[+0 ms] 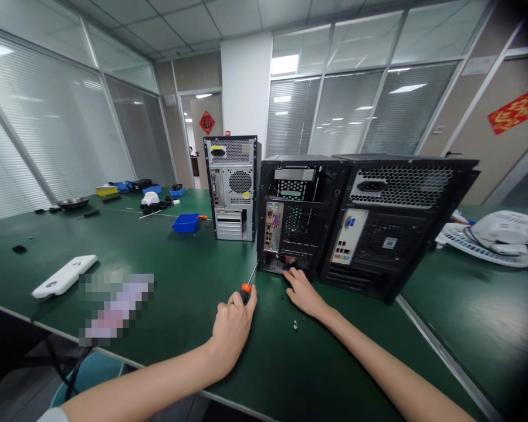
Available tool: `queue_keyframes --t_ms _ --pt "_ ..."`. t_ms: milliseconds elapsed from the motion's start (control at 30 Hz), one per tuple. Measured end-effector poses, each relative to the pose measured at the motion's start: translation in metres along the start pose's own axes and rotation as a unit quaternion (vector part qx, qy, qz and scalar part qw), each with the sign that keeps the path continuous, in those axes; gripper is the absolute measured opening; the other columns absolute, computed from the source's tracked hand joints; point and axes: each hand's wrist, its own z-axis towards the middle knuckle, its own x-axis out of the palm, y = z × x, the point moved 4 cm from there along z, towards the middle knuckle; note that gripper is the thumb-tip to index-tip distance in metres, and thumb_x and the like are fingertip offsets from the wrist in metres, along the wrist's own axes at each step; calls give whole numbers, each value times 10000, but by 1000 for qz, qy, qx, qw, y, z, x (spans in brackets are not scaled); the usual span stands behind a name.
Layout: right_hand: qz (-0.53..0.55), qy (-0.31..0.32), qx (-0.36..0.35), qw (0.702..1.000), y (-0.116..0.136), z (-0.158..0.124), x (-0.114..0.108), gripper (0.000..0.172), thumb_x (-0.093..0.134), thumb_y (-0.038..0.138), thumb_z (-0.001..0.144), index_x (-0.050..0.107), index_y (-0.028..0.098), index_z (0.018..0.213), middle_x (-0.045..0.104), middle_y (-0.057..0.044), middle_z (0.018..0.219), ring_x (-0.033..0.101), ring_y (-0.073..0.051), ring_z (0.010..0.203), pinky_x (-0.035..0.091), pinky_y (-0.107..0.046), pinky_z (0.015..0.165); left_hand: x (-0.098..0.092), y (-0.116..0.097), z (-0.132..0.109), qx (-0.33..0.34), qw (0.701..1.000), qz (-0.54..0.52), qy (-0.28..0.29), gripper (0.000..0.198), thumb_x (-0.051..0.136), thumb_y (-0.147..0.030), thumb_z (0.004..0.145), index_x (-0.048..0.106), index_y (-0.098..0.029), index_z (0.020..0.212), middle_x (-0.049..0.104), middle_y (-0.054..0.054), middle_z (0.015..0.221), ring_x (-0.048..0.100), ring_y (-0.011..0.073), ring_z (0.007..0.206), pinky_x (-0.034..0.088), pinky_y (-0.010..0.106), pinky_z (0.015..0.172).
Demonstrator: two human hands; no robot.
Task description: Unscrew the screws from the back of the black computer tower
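My left hand (234, 322) is wrapped round a screwdriver (246, 288) with an orange and black handle. Its thin shaft points up to the lower left corner of the middle black computer case (273, 234), whose upper bay is hollow. At the bottom opening of that case rests my right hand (303, 291), fingers spread and touching the lower edge; some fingertips are partly hidden. A few small screws (295, 325) lie on the green table (264, 363), below my right hand.
A silver-backed case (233, 187) stands behind left, a larger black case (374, 228) at right. Further left are a blue tray (185, 223), a white device (65, 276) and a blurred-out item (118, 305). A white fan (501, 234) lies at far right.
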Motion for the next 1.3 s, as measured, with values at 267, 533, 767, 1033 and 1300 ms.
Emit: queue_keyframes --t_ms 267,533,767,1033,1300 --pt "-1 7 6 1000 0 0 0 486 406 79 747 518 101 1219 497 -126 1100 427 -243 1037 354 -359 982 -7 7 -1 -22 996 -88 -1 565 367 -180 865 284 -116 1420 587 127 864 629 222 676 471 333 611" --pt "1 12 9 1000 1 -1 -2 498 397 79 753 503 69 1239 485 -137 1124 415 -244 1048 333 -349 1005 0 32 -2 -64 930 -358 60 453 412 -291 866 379 -133 1289 593 151 1136 640 275 917 499 413 770" --pt "2 16 10 1000 1 -1 -2 495 399 84 751 507 73 1234 483 -133 1118 412 -251 1043 342 -362 990 33 34 1 -152 653 -729 138 358 523 -266 809 429 -137 1130 522 16 813 536 85 537 460 205 441" --pt "4 15 7 1000 1 -1 -2 502 396 87 755 498 73 1246 483 -135 1112 410 -248 1036 336 -358 990 34 35 -4 -229 314 -904 178 249 620 -237 792 489 -153 985 543 10 739 543 59 545 445 138 486" --pt "6 14 5 1000 1 -1 -2 502 398 85 750 500 59 1240 485 -143 1115 411 -248 1033 338 -359 990 31 20 -10 -263 -52 -948 173 330 385 -193 904 425 -1 1170 598 133 848 563 87 579 512 158 504"
